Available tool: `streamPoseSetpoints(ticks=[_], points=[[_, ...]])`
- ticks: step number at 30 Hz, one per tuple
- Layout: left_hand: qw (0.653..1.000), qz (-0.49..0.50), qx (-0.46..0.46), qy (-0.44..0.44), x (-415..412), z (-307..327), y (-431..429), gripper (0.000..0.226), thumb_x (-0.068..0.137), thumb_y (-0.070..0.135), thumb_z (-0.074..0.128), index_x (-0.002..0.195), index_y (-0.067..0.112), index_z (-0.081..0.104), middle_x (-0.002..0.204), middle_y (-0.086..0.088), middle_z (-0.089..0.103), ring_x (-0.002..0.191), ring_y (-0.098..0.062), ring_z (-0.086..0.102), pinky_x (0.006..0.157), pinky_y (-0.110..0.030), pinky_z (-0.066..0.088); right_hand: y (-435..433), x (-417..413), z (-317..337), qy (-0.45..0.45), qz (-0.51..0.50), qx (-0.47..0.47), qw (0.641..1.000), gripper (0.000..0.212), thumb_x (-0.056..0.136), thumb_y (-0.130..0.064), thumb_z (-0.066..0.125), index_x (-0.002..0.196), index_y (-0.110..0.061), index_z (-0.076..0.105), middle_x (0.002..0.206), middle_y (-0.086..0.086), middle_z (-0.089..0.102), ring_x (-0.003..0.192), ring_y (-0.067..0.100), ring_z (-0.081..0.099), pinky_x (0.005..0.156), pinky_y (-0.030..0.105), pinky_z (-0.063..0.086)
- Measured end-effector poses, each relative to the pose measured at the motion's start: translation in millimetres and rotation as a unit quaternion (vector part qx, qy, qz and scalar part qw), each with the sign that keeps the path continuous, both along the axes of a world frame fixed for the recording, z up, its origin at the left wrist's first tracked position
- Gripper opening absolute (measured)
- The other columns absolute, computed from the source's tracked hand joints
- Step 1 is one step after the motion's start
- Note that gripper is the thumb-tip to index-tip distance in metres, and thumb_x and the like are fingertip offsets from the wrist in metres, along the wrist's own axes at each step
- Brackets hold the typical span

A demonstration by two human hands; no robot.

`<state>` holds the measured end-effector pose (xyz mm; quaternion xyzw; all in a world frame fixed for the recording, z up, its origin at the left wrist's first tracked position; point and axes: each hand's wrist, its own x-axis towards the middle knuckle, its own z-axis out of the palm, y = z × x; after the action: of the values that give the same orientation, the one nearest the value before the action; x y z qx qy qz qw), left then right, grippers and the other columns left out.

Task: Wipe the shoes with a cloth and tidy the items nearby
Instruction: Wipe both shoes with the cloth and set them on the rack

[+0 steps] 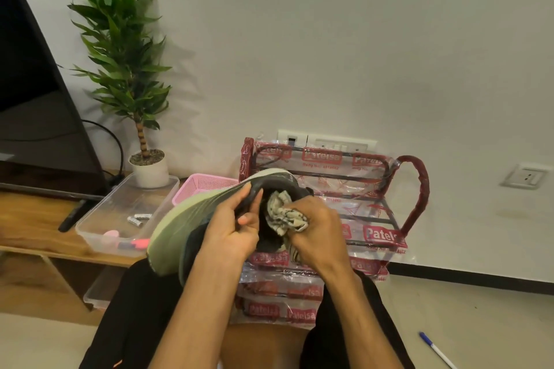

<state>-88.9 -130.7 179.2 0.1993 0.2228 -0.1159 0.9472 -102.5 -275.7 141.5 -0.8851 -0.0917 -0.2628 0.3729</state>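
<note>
One shoe (186, 219) is held over the lap, pale sole turned up and to the left, just in front of the plastic-wrapped rack (374, 237). The left hand (232, 229) grasps its rim at the opening, while the right hand (317, 231) clutches a bunched cloth (284, 213) pressed into that opening. Wiping seems the step in hand. The next move probably calls for turning the shoe to reach the sole; the pen (434, 349) on the floor remains to be tidied.
</note>
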Motion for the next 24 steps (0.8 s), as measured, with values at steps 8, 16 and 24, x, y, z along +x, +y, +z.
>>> streamPoseSetpoints(ticks=[8,16,24], points=[[0.998,0.010,0.054,0.015,6,-4,13,0.014,0.086,-0.001,0.064,0.098,0.006,0.063,0.085,-0.012,0.071,0.061,-0.016,0.073,0.030,-0.011,0.029,-10,-7,1,0.117,0.092,0.122,0.981,0.031,0.068,0.002,0.080,0.087,-0.023,0.077,0.087,-0.009,0.074,0.082,0.005,0.070,0.073,0.028,0.057],[0.990,-0.032,0.136,0.016,9,-8,16,0.011,0.087,-0.003,0.061,0.081,0.006,0.060,0.059,-0.009,0.069,0.052,-0.016,0.069,0.030,-0.013,0.030,-30,-14,19,0.061,0.047,0.243,0.967,0.029,0.067,-0.003,0.087,0.092,-0.014,0.076,0.088,-0.006,0.076,0.084,0.008,0.072,0.070,0.021,0.056],[0.947,-0.098,0.301,-0.052,20,-21,19,0.006,0.082,0.011,0.063,0.077,0.014,0.060,0.068,-0.003,0.062,0.068,-0.016,0.059,0.063,-0.030,0.041,-33,-14,31,0.073,0.052,0.331,0.939,0.029,0.066,-0.001,0.086,0.093,-0.009,0.076,0.088,0.001,0.078,0.085,0.018,0.075,0.073,0.036,0.060]])
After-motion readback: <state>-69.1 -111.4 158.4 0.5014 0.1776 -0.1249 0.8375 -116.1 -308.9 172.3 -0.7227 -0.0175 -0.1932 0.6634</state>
